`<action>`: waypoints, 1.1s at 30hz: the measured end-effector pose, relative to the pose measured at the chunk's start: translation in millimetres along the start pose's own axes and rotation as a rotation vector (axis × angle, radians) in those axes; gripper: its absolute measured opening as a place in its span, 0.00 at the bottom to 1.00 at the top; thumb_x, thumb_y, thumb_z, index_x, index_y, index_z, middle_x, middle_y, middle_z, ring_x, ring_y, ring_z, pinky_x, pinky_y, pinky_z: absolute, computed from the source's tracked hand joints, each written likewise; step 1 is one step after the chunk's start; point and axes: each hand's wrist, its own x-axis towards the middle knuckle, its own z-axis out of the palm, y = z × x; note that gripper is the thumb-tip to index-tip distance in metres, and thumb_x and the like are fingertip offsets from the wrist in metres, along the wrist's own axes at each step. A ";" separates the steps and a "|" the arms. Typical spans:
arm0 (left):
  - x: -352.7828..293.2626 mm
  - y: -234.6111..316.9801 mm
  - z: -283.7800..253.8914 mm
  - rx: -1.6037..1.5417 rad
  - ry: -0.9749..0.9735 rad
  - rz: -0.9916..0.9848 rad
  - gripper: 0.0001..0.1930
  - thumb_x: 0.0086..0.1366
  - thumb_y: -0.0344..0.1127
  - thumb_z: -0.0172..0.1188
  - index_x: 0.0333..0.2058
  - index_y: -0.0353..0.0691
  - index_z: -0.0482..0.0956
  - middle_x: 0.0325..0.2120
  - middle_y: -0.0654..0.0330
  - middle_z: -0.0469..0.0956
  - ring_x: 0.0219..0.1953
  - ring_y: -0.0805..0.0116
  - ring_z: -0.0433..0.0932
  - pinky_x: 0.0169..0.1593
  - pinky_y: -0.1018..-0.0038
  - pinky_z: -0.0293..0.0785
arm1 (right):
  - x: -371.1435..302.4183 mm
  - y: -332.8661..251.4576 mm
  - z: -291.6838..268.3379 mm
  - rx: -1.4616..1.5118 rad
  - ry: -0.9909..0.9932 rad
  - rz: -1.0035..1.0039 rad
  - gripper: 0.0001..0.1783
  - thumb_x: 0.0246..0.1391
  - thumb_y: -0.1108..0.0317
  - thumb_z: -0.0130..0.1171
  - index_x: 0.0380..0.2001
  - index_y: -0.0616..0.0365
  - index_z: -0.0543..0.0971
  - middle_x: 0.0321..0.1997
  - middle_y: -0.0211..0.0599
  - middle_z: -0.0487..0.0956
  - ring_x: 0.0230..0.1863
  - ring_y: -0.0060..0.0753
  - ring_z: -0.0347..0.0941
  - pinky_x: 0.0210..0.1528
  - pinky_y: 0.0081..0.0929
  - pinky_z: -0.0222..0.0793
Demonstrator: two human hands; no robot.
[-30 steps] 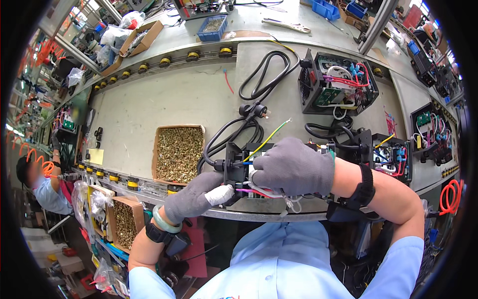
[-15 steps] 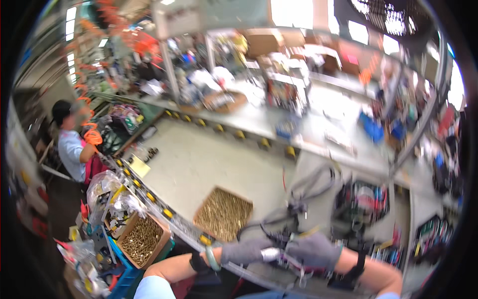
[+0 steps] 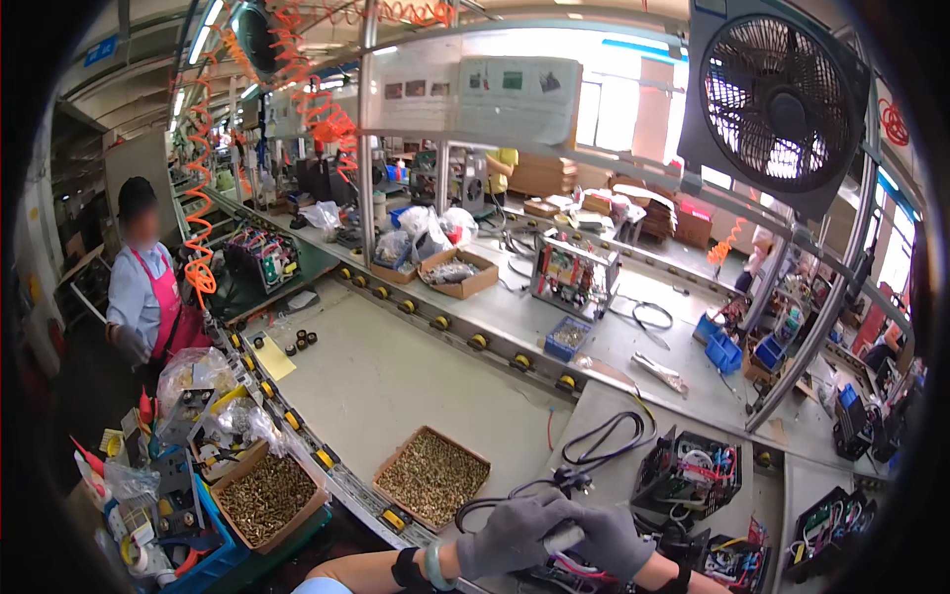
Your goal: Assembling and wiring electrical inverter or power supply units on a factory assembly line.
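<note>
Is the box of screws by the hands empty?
No, the cardboard box left of the gloved left hand is filled with brass-coloured screws.

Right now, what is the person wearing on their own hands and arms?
Both the left hand and right hand wear grey knit gloves. The left wrist carries a pale green bangle beside a black band; a dark strap sits at the right wrist.
</note>
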 end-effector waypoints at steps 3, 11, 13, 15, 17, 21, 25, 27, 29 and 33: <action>13.9 -14.8 0.2 0.220 0.022 0.140 0.09 0.61 0.33 0.66 0.40 0.40 0.80 0.31 0.55 0.80 0.35 0.62 0.83 0.38 0.70 0.79 | -8.4 30.6 22.2 0.154 0.021 0.077 0.14 0.51 0.67 0.62 0.42 0.55 0.81 0.33 0.42 0.83 0.34 0.48 0.80 0.35 0.36 0.75; 18.8 -6.0 -4.4 -0.103 -0.063 -0.229 0.05 0.61 0.23 0.63 0.37 0.34 0.82 0.27 0.59 0.81 0.30 0.74 0.80 0.33 0.77 0.75 | -14.9 10.1 12.4 0.748 0.185 0.390 0.12 0.60 0.70 0.60 0.44 0.65 0.80 0.29 0.34 0.80 0.31 0.17 0.70 0.37 0.22 0.71; 24.1 -8.5 -2.7 -0.376 -0.131 -0.560 0.04 0.66 0.27 0.60 0.36 0.32 0.81 0.28 0.64 0.81 0.31 0.80 0.78 0.35 0.80 0.75 | -14.4 13.0 15.1 0.696 0.225 0.390 0.10 0.60 0.69 0.61 0.41 0.66 0.81 0.26 0.32 0.79 0.29 0.14 0.68 0.33 0.21 0.69; 23.8 -5.8 -4.0 -0.522 -0.145 -0.724 0.06 0.68 0.29 0.58 0.36 0.33 0.81 0.27 0.65 0.81 0.30 0.80 0.77 0.35 0.80 0.75 | -18.4 17.3 22.2 0.618 0.232 0.359 0.10 0.56 0.69 0.64 0.38 0.65 0.82 0.25 0.35 0.79 0.26 0.15 0.68 0.29 0.22 0.68; 17.9 1.1 -10.4 -0.574 -0.183 -0.753 0.08 0.68 0.33 0.59 0.36 0.34 0.81 0.26 0.65 0.79 0.26 0.80 0.75 0.31 0.78 0.73 | -19.0 12.2 13.1 0.485 0.163 0.335 0.07 0.51 0.68 0.65 0.30 0.61 0.81 0.23 0.37 0.78 0.22 0.23 0.72 0.25 0.27 0.69; -3.4 -4.2 -20.2 0.220 -0.039 -0.329 0.12 0.64 0.40 0.63 0.40 0.38 0.80 0.26 0.57 0.79 0.27 0.65 0.79 0.33 0.70 0.75 | -26.0 38.4 11.7 -0.310 -0.006 -0.193 0.06 0.44 0.63 0.62 0.20 0.49 0.77 0.20 0.32 0.73 0.24 0.40 0.76 0.23 0.38 0.69; -20.0 4.3 -30.6 0.231 -0.647 -0.625 0.23 0.58 0.51 0.67 0.41 0.37 0.79 0.28 0.51 0.78 0.31 0.54 0.80 0.36 0.65 0.75 | -27.8 41.3 15.9 -0.317 -0.037 -0.215 0.06 0.45 0.61 0.62 0.22 0.49 0.77 0.22 0.32 0.74 0.24 0.38 0.76 0.24 0.37 0.69; -29.4 -4.1 -21.7 0.292 -0.585 -0.525 0.23 0.57 0.52 0.67 0.38 0.37 0.77 0.27 0.51 0.77 0.30 0.51 0.79 0.35 0.62 0.74 | -27.0 41.2 15.9 -0.301 -0.075 -0.211 0.07 0.45 0.61 0.62 0.22 0.49 0.77 0.23 0.32 0.74 0.24 0.38 0.76 0.24 0.37 0.69; -26.0 -6.4 -20.2 0.366 -0.628 -0.523 0.22 0.57 0.51 0.67 0.37 0.37 0.76 0.26 0.51 0.77 0.30 0.50 0.79 0.35 0.61 0.74 | -29.2 41.5 16.3 -0.296 -0.064 -0.214 0.07 0.46 0.61 0.62 0.22 0.49 0.77 0.23 0.32 0.74 0.24 0.38 0.76 0.24 0.37 0.69; -25.7 -12.0 -17.4 0.369 -0.657 -0.460 0.24 0.57 0.52 0.66 0.36 0.34 0.74 0.26 0.49 0.77 0.30 0.48 0.80 0.34 0.58 0.75 | -29.9 40.3 18.0 -0.296 -0.033 -0.209 0.07 0.47 0.62 0.61 0.21 0.50 0.77 0.22 0.31 0.74 0.25 0.37 0.76 0.24 0.36 0.69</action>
